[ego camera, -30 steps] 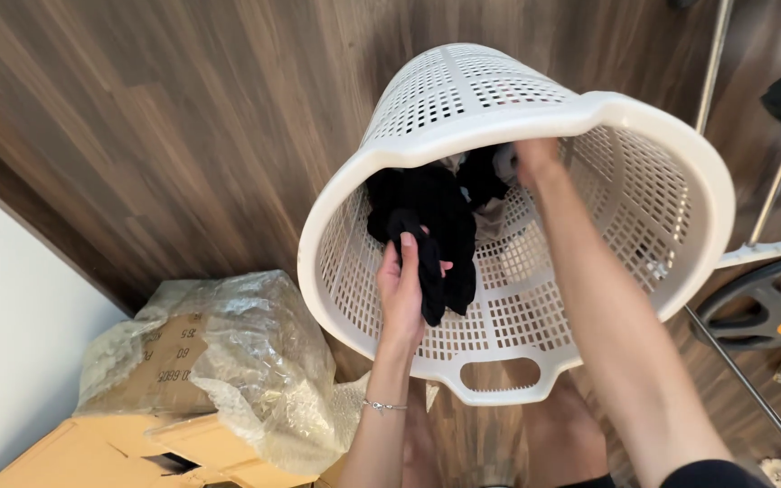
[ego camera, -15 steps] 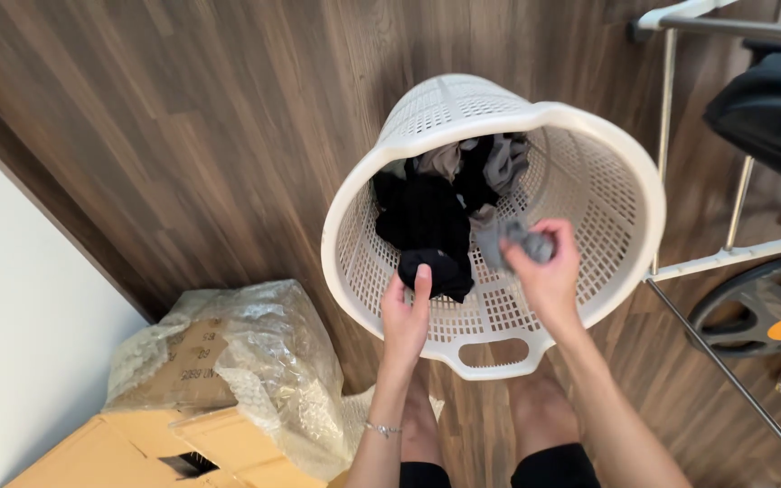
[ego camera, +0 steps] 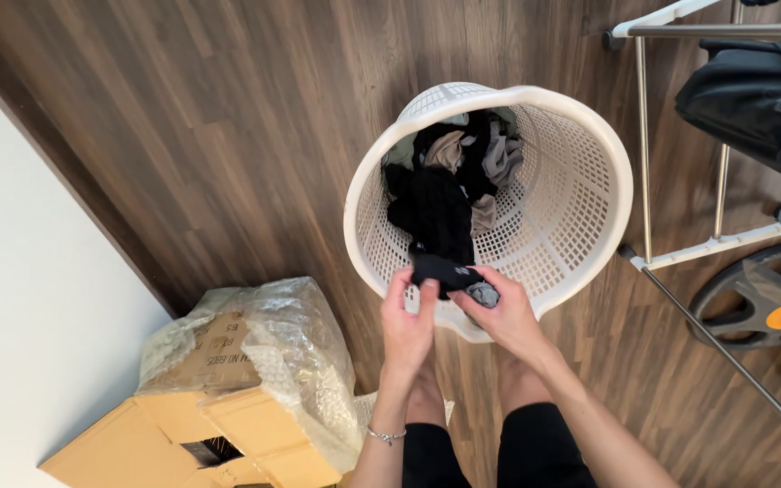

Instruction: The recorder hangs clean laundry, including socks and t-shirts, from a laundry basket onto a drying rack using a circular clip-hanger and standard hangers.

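A small black garment [ego camera: 443, 269], perhaps a sock, is held just above the near rim of a white laundry basket [ego camera: 589, 226]. Its long axis runs left to right between the two hands, so each hand has one end of it. The left hand [ego camera: 406, 323] pinches the left end between thumb and fingertips, its grip clenched on the cloth. The right hand [ego camera: 504, 318] grasps the right end, and a bit of grey fabric [ego camera: 484, 294] shows by its fingers; whether that grey is part of the same piece or a second one cannot be told. Both hands are about equally near the garment, which lies just beyond them, toward the basket's mouth.

The basket is tipped so that its opening faces the person, and a heap of dark, grey and beige laundry [ego camera: 459, 181] sits inside against its far wall, close behind the held piece.

Outward from there, the dark wooden floor [ego camera: 228, 136] carries a cardboard box [ego camera: 192, 434] with bubble wrap [ego camera: 273, 352] over it at near left, beside a white wall [ego camera: 29, 316]. At right stands a metal drying rack [ego camera: 644, 145] with a dark item [ego camera: 752, 99] draped on it.
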